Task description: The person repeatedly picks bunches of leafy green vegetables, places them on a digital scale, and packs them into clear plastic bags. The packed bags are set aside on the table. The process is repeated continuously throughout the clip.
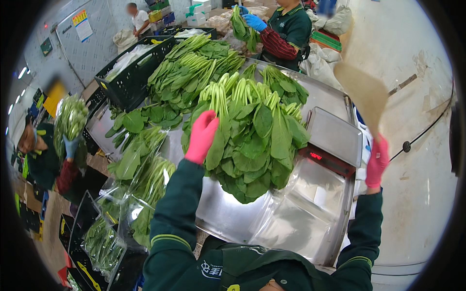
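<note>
My left hand [202, 136], in a pink glove, rests against the left side of a large pile of leafy greens [255, 145] with pale green stems; its fingers are partly hidden by the stems and leaves. Off the table's right edge, my right hand [377, 162], also pink-gloved, holds up a blurred tan flat thing [364, 94], its kind unclear. Between the pile and my right hand is a digital scale with a steel pan [335, 136] and a lit red display [316, 156]. Clear plastic bags [295, 222] lie flat on the metal table [229, 214] nearest me.
More greens [189, 69] are heaped at the back left, beside a black crate [127, 83]. Bagged greens [105, 236] fill a crate at lower left. A co-worker [40, 156] holds bagged greens at left; another [287, 32] holds greens across the table. A wall [411, 127] stands at right.
</note>
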The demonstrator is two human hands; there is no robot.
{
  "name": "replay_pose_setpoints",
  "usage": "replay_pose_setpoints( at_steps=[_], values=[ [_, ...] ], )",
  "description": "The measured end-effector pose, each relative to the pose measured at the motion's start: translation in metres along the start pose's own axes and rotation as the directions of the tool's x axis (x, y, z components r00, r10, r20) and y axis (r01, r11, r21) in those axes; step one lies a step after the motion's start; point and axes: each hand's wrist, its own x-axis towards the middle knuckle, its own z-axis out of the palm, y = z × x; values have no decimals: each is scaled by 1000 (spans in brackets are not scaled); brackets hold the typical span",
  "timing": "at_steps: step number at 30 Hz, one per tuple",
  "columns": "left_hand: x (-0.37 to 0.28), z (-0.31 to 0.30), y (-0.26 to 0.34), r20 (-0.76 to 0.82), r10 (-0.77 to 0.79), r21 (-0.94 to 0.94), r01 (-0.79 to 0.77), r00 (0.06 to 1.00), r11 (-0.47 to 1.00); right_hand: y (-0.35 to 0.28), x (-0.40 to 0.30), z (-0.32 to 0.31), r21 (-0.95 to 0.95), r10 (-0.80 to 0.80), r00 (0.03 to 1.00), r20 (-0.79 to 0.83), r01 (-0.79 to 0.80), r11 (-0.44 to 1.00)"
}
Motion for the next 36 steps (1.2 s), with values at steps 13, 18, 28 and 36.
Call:
replay_pose_setpoints(
  at_steps=[13,18,28,36],
  values=[
    [156,56,-108,-174,-142,950,204,974,235,10,0,111,-139,227,720,655,-180,974],
    [158,56,-106,-63,-115,950,95,991,298,25,43,275,-180,467,503,727,-517,837],
    [141,47,4,238,-200,262,136,951,956,59,21,360,4,497,367,786,-808,590],
    [155,125,-45,495,-573,44,640,653,767,19,4,371,205,563,400,723,-903,377]
  ],
)
